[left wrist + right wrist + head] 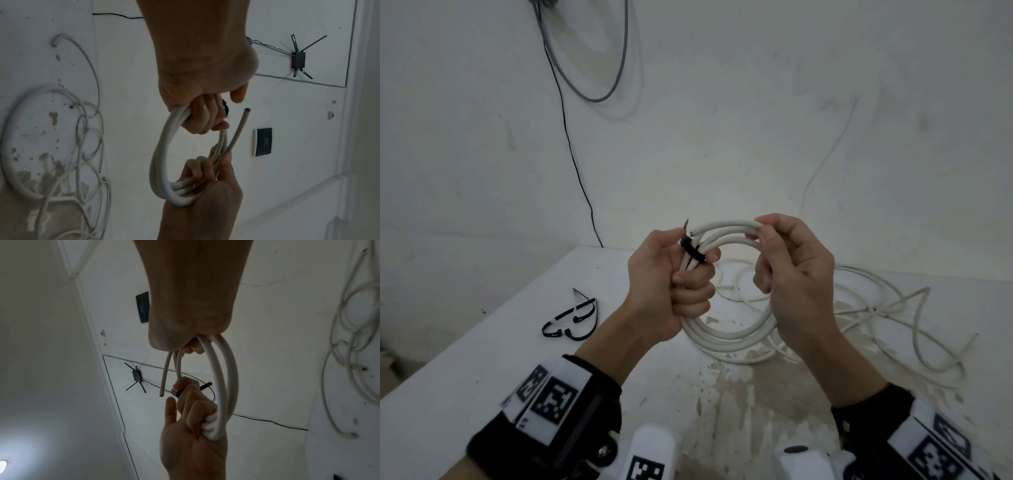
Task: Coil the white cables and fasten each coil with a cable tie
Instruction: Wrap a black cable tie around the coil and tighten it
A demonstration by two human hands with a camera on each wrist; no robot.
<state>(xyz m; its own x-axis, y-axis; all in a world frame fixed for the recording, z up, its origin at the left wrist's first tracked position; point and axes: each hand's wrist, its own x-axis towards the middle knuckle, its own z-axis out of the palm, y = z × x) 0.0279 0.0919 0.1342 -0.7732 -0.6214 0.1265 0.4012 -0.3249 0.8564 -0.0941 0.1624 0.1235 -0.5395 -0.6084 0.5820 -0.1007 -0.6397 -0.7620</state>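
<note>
A thick white cable coil (726, 334) hangs in the air between both hands above the white table (482, 359). My left hand (674, 284) grips the coil's left side, fingers curled round the strands (164, 146). A black cable tie (692, 251) wraps the strands just above those fingers, its tail sticking up. My right hand (791, 270) pinches the coil's top right between thumb and fingers; in the right wrist view the coil (224, 386) loops from that hand down to the left hand (193, 415), and a loose cable end (164, 379) sticks out.
Two or three spare black cable ties (571, 322) lie on the table to the left. A tangle of thinner white cable (876, 308) sprawls on the table behind and right of the hands. A black wire (571, 150) and grey cable loop (592, 68) hang on the wall.
</note>
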